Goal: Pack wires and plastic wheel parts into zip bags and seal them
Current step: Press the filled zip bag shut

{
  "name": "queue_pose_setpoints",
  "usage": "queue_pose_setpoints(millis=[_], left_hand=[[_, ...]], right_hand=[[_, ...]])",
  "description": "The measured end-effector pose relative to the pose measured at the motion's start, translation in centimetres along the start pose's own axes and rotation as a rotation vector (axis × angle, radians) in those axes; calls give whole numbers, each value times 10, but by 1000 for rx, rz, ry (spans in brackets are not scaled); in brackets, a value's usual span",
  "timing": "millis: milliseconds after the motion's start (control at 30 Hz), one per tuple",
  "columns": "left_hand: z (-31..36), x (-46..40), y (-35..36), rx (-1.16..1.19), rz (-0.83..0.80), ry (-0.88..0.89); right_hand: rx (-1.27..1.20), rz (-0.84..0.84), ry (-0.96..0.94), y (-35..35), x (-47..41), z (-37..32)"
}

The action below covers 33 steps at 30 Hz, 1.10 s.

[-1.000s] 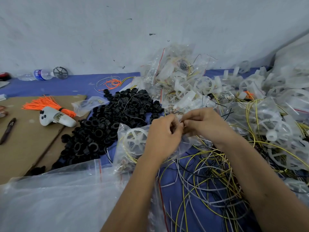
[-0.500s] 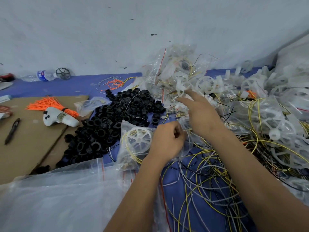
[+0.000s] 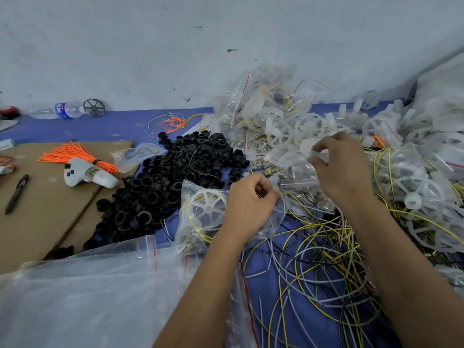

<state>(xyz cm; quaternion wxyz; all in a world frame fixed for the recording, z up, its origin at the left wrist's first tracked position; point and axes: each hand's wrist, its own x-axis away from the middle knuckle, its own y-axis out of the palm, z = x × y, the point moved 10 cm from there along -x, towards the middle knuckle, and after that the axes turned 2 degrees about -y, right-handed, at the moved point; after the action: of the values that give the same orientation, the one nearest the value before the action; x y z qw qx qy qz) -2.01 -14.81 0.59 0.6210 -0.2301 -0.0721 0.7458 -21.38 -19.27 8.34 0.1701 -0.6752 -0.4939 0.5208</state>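
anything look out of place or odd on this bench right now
Mostly sorted heaps, but a single dark spoked wheel stands far left against the wall beside a clear plastic water bottle, apart from the white translucent wheels heaped at the right. A thin black wire strays across the black ring pile.

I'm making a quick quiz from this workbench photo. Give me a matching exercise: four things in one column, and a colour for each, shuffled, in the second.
Things:
1. pen
2. bundle of ties
3. wheel in the bag the left hand holds
4. cloth

Colours:
A. blue
B. white
C. black
D. orange

Pairs: 1-C, 2-D, 3-B, 4-A
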Motion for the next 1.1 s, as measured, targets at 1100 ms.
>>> queue_pose_setpoints(millis=[1100], left_hand=[[59, 5, -34, 108, 276, 141]], right_hand=[[-566, -392, -8, 40, 25, -46]])
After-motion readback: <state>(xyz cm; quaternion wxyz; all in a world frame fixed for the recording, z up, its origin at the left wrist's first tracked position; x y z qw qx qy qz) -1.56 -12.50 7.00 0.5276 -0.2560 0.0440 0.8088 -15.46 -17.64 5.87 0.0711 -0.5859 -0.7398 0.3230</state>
